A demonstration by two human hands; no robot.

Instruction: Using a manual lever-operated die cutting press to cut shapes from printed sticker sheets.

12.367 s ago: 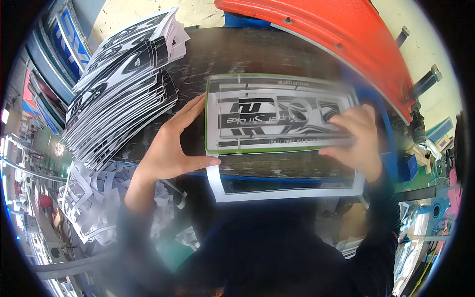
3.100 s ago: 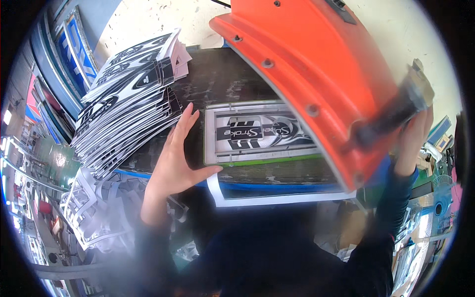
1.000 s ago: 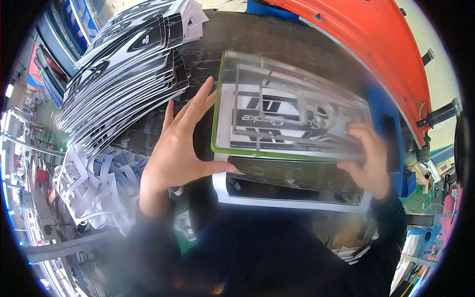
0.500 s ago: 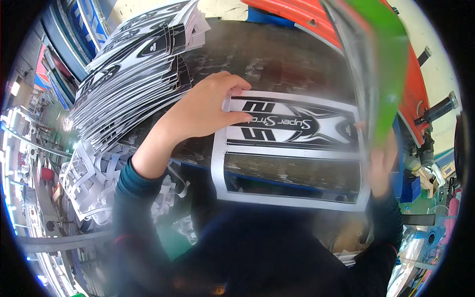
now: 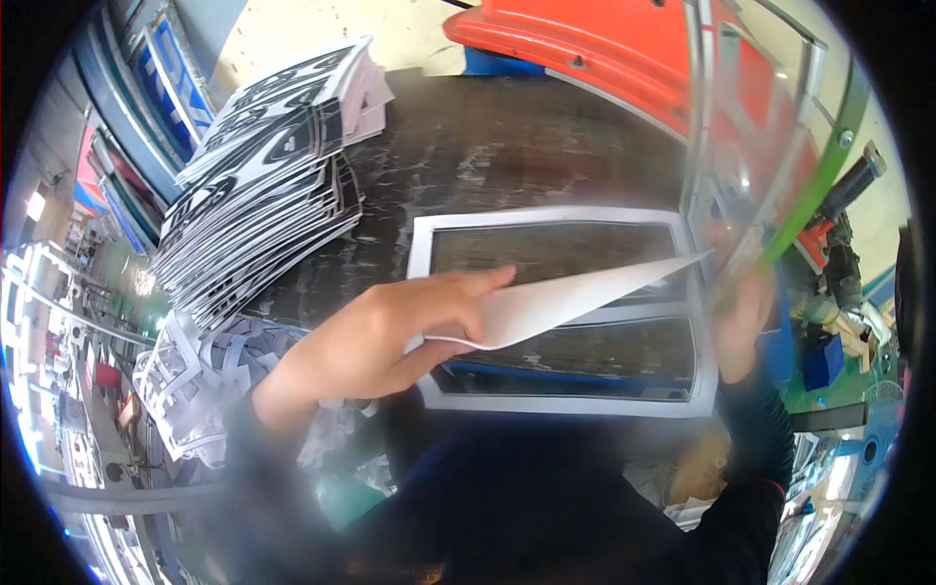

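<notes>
My left hand [image 5: 380,336] pinches a cut printed sheet [image 5: 556,304], its white underside showing, tilted up above the table. Beneath it lies a white paper border [image 5: 546,404] with two rectangular openings and a strip between them. At the right, my right hand [image 5: 741,317] grips the lower end of a tilted metal frame [image 5: 809,68] with a green edge [image 5: 819,195]; its fingers are partly hidden and blurred. A fanned stack of black-and-white printed sheets [image 5: 263,190] rests on the left of the dark table [image 5: 468,136].
White paper offcuts [image 5: 200,390] are heaped below the stack at the left. A large orange-red machine part [image 5: 575,44] stands behind the table at the far right, near a black handle [image 5: 858,180]. Framed panels [image 5: 161,73] lean at the far left.
The printed sheet has come up out of the upper opening of the paper border in my left hand, which moved nearer to me. The green-edged frame has turned more edge-on.
</notes>
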